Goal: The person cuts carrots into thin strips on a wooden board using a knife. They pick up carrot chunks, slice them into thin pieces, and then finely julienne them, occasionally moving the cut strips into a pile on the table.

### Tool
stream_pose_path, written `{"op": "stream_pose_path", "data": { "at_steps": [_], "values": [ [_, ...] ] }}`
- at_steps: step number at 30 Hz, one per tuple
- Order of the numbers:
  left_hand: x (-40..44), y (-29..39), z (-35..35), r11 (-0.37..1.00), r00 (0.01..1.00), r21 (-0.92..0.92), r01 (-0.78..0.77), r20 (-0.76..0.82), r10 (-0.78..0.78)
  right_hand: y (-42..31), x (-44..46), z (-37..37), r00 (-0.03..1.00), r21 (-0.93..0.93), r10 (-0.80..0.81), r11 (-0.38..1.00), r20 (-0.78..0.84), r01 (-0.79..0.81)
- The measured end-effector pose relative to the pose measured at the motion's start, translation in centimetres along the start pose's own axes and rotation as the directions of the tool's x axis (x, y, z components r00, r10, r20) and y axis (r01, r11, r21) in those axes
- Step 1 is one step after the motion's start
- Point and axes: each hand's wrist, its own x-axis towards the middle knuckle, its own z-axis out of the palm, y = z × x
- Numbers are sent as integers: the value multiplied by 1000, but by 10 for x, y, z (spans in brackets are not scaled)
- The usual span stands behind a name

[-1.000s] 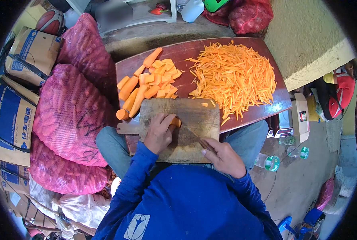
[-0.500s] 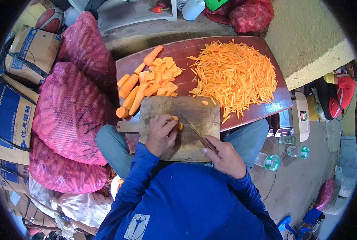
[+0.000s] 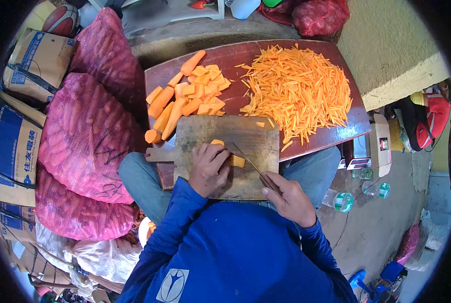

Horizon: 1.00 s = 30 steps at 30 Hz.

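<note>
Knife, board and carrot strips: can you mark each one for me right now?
Knife [image 3: 257, 170]: head view, on the blade near the handle.
Board [image 3: 260, 146]: head view, on bare wood at its right side.
Carrot strips [image 3: 298, 93]: head view, on the middle of the heap.

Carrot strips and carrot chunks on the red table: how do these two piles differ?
The strip pile is made of thin, narrow sticks; the chunk pile is made of thick, blocky pieces. The strip pile is the larger, wider heap, the chunk pile smaller. The strip pile lies toward the table's right side, the chunk pile toward its left. Both are orange.
</note>
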Motion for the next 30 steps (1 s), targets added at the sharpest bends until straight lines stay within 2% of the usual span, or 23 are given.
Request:
{"op": "stream_pose_path", "data": {
  "at_steps": [5, 7, 12, 14, 17, 19, 24, 28, 30],
  "values": [
    [4, 7, -3, 999, 999, -14, -33, -22, 33, -2, -9, 2, 999, 0, 30, 1000, -14, -30],
    [-2, 7, 2, 997, 997, -20, -69, 42, 70, -1, -11, 2, 999, 9, 27, 1000, -27, -26],
    [7, -2, 8, 994, 994, 3, -106, 38, 106, -2, -15, -2, 996, 43, 85, 995, -5, -85],
    [13, 3, 3, 993, 992, -4, -115, 46, 115, -1, -13, 0, 998, 32, 61, 998, -26, -60],
    [13, 9, 0, 987, 979, -53, -151, 133, 157, -5, -8, 5, 998, 22, 45, 999, -36, -44],
    [10, 9, 5, 983, 970, 9, -183, 161, 179, -4, -6, 11, 999, 19, 47, 999, -24, -47],
    [5, 12, 7, 975, 963, 59, -214, 181, 201, -3, -11, 14, 999, -111, -52, 992, 14, 53],
    [0, 8, 10, 967, 954, 110, -228, 222, 200, -5, -9, 15, 999, -140, -29, 990, 41, 34],
    [0, 10, 9, 970, 959, 101, -221, 206, 196, 1, 3, 24, 999, -203, 35, 979, 33, -28]
  ]
}}
